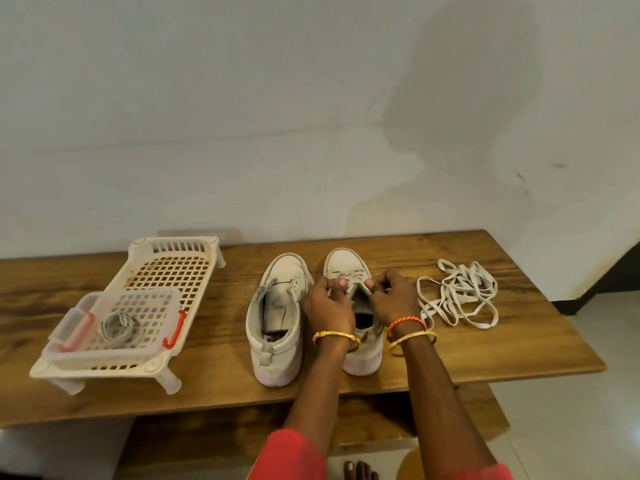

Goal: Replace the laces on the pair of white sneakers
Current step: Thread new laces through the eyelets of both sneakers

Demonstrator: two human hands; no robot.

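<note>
White sneakers (277,320) stand mid-table (519,341), heels toward the near edge. Left hand (327,301) and right hand (393,297) each pinch the lace (349,276) on the right shoe (360,355). Loose laces (457,294) lie toward the right edge; a basket (131,306) sits left.

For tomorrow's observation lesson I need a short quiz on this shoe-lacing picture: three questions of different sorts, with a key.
1. True or false: both sneakers on the wooden table have laces threaded through them.
2. Where does the loose pile of white laces lie? A) in the plastic basket B) on the table, right of the sneakers C) on the floor
3. Fill in: both hands, the left hand and the right hand, work at the ______ sneaker.

Key
1. False: the left sneaker shows no lace.
2. B
3. right
</note>
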